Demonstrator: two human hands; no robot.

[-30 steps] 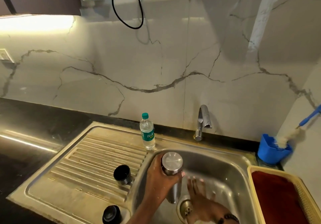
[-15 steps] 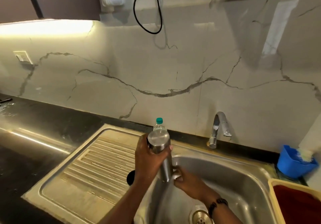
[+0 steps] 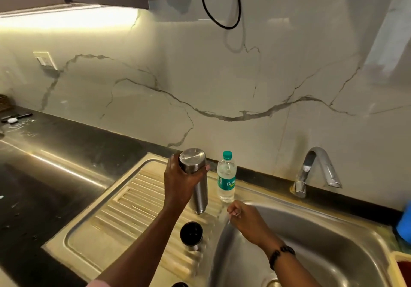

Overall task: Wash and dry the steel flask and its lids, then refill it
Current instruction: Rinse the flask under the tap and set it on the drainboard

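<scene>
My left hand (image 3: pixel 178 182) grips the steel flask (image 3: pixel 196 182) near its upper end. The flask stands inverted, base up, with its lower end touching the ribbed drainboard (image 3: pixel 124 211). My right hand (image 3: pixel 242 217) hovers over the left rim of the sink basin (image 3: pixel 311 237), fingers loosely curled and holding nothing. A black-lined steel lid (image 3: pixel 191 234) sits open side up on the drainboard, just in front of the flask. A second dark lid (image 3: pixel 179 284) peeks in at the bottom edge of the head view.
A plastic water bottle (image 3: pixel 226 176) with a green cap stands right of the flask at the drainboard's back. The tap (image 3: pixel 315 171) is behind the basin. A blue tub (image 3: pixel 404 226) and a yellow basket (image 3: pixel 400 269) sit at the far right. Black countertop (image 3: pixel 44 175) extends left.
My left hand carried the flask out of the basin, leftward onto the drainboard. My right hand let go of its lower end and drew back over the basin rim.
</scene>
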